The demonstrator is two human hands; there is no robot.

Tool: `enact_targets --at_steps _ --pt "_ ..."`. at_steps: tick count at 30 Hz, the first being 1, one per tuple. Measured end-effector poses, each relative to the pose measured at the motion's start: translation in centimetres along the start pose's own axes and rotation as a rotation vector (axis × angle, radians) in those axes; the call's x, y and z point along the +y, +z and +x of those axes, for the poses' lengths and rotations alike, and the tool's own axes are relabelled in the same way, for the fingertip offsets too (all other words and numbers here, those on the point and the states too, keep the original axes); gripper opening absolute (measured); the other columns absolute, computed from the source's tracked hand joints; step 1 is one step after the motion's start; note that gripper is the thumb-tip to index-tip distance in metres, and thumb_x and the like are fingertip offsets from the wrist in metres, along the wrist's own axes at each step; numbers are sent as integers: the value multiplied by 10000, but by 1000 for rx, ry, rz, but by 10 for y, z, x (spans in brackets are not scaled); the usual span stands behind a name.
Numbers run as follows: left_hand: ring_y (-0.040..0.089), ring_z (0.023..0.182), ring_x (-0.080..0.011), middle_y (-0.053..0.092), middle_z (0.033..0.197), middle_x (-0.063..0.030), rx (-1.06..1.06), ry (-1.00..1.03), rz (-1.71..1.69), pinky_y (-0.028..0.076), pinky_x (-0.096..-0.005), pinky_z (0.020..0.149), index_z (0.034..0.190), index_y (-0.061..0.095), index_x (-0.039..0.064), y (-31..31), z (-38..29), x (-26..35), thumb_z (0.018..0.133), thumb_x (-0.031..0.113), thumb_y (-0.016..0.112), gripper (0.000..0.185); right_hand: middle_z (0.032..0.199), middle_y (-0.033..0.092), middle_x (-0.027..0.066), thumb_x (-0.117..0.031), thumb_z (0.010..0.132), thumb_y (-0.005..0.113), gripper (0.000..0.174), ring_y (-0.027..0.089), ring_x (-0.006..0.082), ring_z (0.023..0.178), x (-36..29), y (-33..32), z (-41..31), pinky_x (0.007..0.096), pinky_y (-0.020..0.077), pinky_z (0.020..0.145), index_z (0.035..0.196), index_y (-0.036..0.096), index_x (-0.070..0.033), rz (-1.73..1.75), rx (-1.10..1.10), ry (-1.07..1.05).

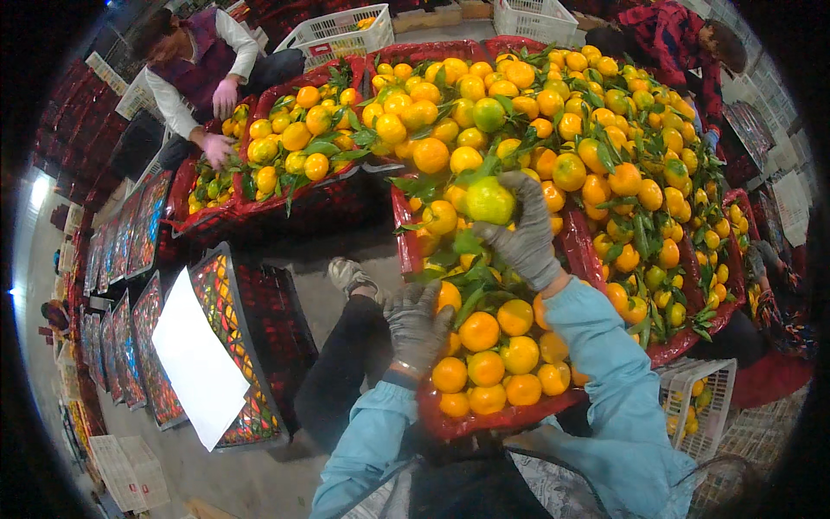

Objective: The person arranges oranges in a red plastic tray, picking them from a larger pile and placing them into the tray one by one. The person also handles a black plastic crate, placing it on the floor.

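Observation:
My right hand (528,237), in a grey glove, has its thumb and fingers around a greenish-yellow mandarin (491,200) raised over the heap. Leaves hang close beneath that fruit. My left hand (415,321), gloved alike, rests at the left side of the near crate, by an orange mandarin (449,296); its palm is hidden, so whether it grips anything is unclear. The near crate, lined with red plastic film (499,422), holds rows of orange mandarins (486,368) at its near end. Leafy mandarins (557,110) are heaped beyond.
Filled crates covered with netting (224,285) stand at left, a white sheet (201,363) lying on one. A white plastic crate (707,409) is at lower right. Pink-gloved hands of a co-worker (217,149) are over crates at upper left; other people work at right.

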State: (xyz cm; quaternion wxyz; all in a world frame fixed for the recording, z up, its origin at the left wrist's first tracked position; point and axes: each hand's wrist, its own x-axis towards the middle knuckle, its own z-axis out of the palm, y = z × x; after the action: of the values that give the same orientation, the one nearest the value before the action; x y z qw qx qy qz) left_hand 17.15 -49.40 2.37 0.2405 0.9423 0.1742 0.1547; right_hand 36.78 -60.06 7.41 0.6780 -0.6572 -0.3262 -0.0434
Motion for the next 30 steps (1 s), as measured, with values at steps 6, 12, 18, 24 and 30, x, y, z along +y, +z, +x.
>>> enact_targets --at_steps 6,12,18,24,30 --pt "472 1202 -348 541 1277 -145 -73 -39 178 267 -526 1072 1315 560 159 -3 1 3 862 371 599 502 1380 493 114 -343 828 637 517 486 310 1245 23 18 -12 419 398 1018 1304 546 -162 -1164 -1191 -105" --pt "473 1242 -335 522 1343 -146 -156 -115 74 285 -506 1092 1360 525 182 -6 1 3 889 404 564 522 1269 580 106 -184 845 574 409 546 313 1168 41 48 -17 420 445 966 1249 590 -126 -957 -1014 -112" --pt "473 1168 -357 543 1208 -158 29 17 70 292 -512 1024 1274 586 131 1 0 -2 795 377 644 541 1310 538 199 -272 904 527 505 530 378 1192 21 52 -5 449 428 994 1366 451 -83 -1051 -1021 -69" --pt "461 1184 -381 536 1222 -185 -17 -15 -29 265 -533 1045 1301 564 126 3 -3 -5 822 374 615 542 1350 503 184 -316 828 686 592 502 388 1216 39 28 -8 421 390 1047 1359 490 -144 -168 -702 535" --pt "471 1162 -383 541 1212 -179 9 -10 -7 277 -534 1033 1281 579 128 2 -1 -3 815 360 622 523 1239 537 208 -333 875 622 547 563 388 1128 26 44 -7 480 454 950 1386 484 -191 -990 -1098 334"
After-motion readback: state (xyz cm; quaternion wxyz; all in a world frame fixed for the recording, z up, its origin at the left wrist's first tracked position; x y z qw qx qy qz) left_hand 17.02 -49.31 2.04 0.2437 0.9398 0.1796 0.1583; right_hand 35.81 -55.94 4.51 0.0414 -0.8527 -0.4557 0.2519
